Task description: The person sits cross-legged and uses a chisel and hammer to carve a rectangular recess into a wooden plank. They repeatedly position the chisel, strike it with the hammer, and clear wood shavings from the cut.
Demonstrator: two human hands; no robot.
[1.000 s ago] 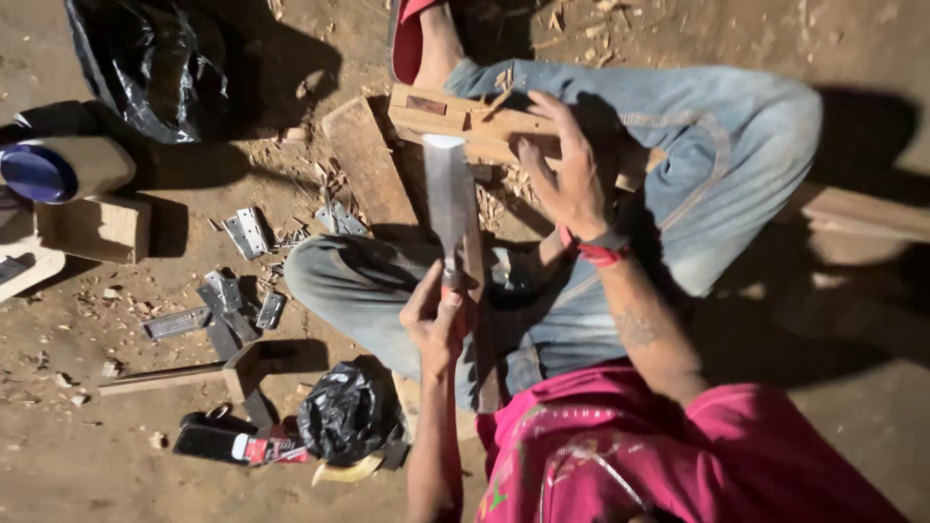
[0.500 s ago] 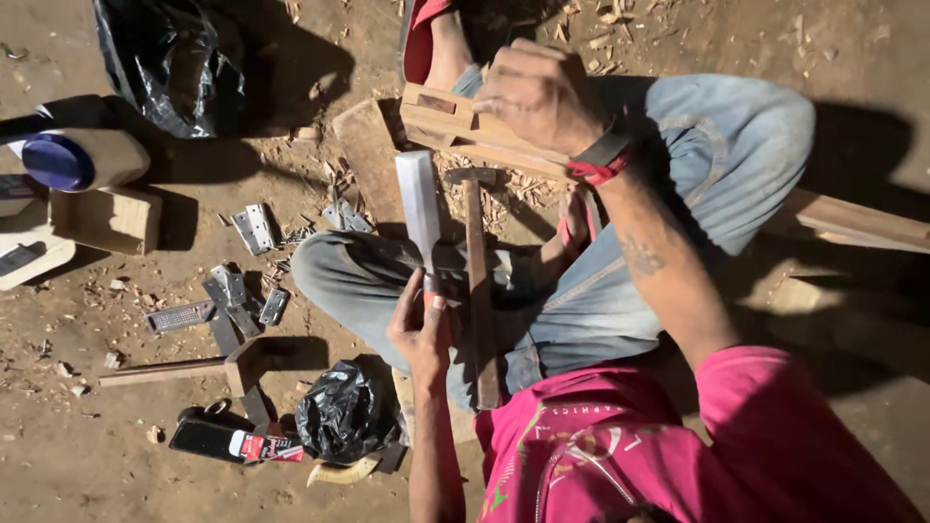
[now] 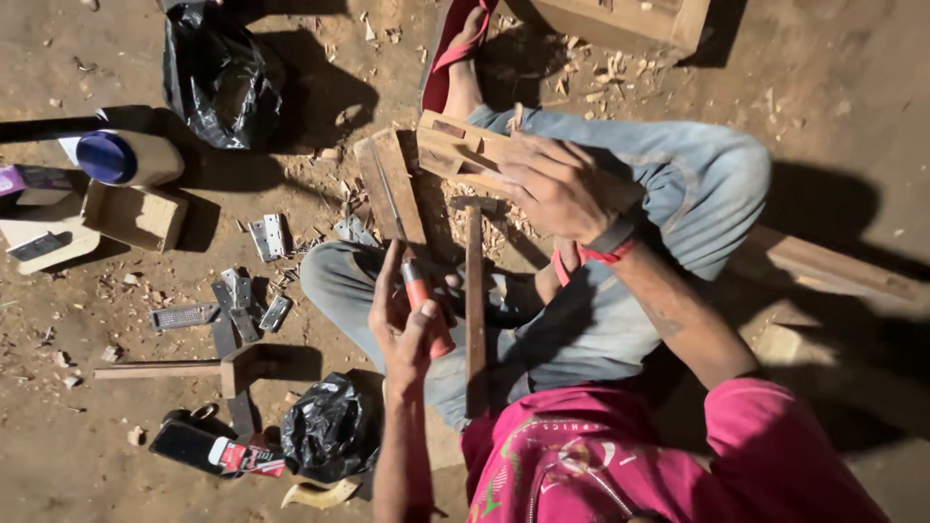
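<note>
I sit on the dirt floor with my legs folded. My left hand [image 3: 402,320] grips a chisel [image 3: 426,305] by its red handle, and the thin blade points away over a flat wooden board [image 3: 387,179]. My right hand [image 3: 557,184], a red band at its wrist, lies on a notched wooden block [image 3: 455,145] resting against my knee. A hammer [image 3: 475,300] with a long wooden handle lies across my lap between the two hands, its head toward the block.
Metal hinges [image 3: 266,235] and small plates lie scattered at left, beside a wooden mallet [image 3: 184,368]. Black plastic bags [image 3: 218,73] [image 3: 329,436], a small open wooden box [image 3: 136,213], a white container with a blue lid [image 3: 121,157] and wood shavings surround me. Timber [image 3: 823,266] lies at right.
The chisel has turned in my left hand from broad face up to edge-on. My right hand lifted briefly and is back down on the wooden block. The hammer on my lap has come into view.
</note>
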